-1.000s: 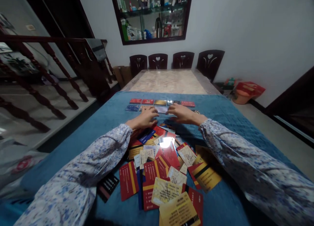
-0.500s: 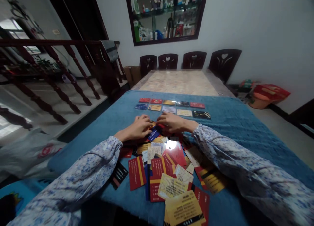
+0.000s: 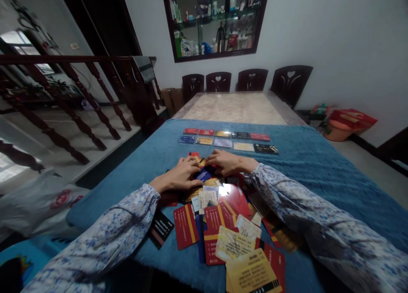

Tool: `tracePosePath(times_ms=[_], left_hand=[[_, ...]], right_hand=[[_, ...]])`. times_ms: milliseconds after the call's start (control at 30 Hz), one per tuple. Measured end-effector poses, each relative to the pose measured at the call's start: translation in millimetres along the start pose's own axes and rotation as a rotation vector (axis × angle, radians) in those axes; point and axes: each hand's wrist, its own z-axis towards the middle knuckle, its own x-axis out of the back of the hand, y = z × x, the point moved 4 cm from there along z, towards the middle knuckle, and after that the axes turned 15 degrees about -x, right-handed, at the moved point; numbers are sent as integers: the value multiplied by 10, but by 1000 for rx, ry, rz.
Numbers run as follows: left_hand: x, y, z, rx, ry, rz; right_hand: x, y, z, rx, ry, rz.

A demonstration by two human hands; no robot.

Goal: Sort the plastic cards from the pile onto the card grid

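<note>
A loose, overlapping pile of plastic cards lies on the blue cloth, among them a blue card (image 3: 204, 175), a red card with a yellow stripe (image 3: 185, 227) and a gold card (image 3: 253, 271). My left hand (image 3: 181, 174) rests on the pile's far left part, fingers apart and thumb stretched beside the blue card. Opposite it, my right hand (image 3: 228, 162) lies palm down with bent, spread fingers on the cards' far right side. Its fingertips are partly hidden. Just past my fingers a small red card (image 3: 193, 154) shows.
Beyond the pile, cards stand out in two rows, with a black card (image 3: 266, 149) at the near right end. The blue cloth (image 3: 146, 148) covers the near part of the marble table (image 3: 236, 106). Dark chairs (image 3: 253, 79) line the far side. A plastic bag (image 3: 38, 199) sits at left.
My view has shifted a little, so the cards sit slightly further right. My left thumb has stretched out from the fingers, and a red card now shows beyond my hands.
</note>
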Motion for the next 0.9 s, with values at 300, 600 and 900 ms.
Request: tracePosePath(times_ms=[300,600,900], left_hand=[[-50,-31,85,28,25,30],[-78,-57,136,34,74,13],[-53,-120,216,-4,69,-23]], right_hand=[[7,11,-35,-36,7,34],[75,9,-123,-158,-3,90],[155,-41,-243,-201,-5,160]])
